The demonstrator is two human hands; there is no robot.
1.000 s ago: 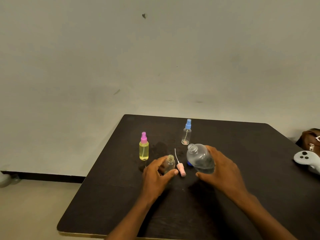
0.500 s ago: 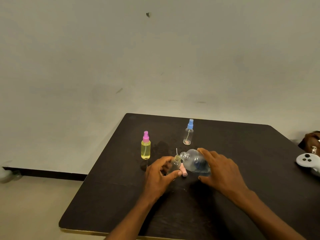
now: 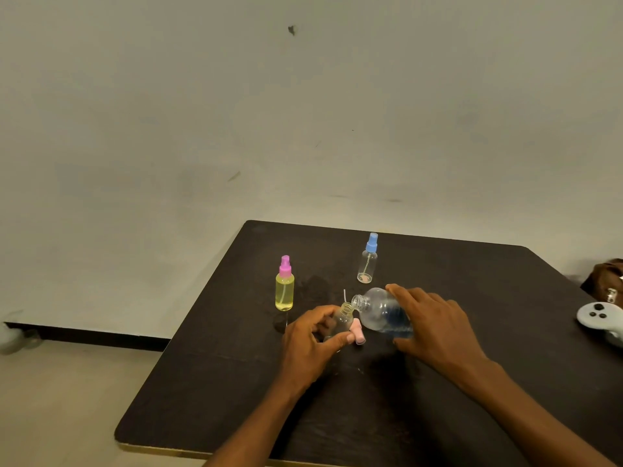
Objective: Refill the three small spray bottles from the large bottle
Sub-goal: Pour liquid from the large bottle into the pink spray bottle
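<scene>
My right hand (image 3: 435, 326) grips the large clear bottle (image 3: 379, 313), tipped far over to the left so its open neck meets the mouth of a small uncapped clear bottle (image 3: 343, 320). My left hand (image 3: 312, 345) holds that small bottle upright on the dark table (image 3: 438, 264). Its pale pink spray cap (image 3: 358, 333) with dip tube lies on the table between my hands. A yellow spray bottle with a pink cap (image 3: 285, 285) stands to the left. A clear spray bottle with a blue cap (image 3: 367, 259) stands farther back.
A white game controller (image 3: 601, 320) lies at the table's right edge, with a brown bag (image 3: 606, 279) behind it. The table's left edge drops to the floor; a plain wall stands behind the table.
My right hand has tipped the large bottle from nearly upright down to the left, bringing its neck to the small bottle's mouth. My left hand has stayed on the small bottle.
</scene>
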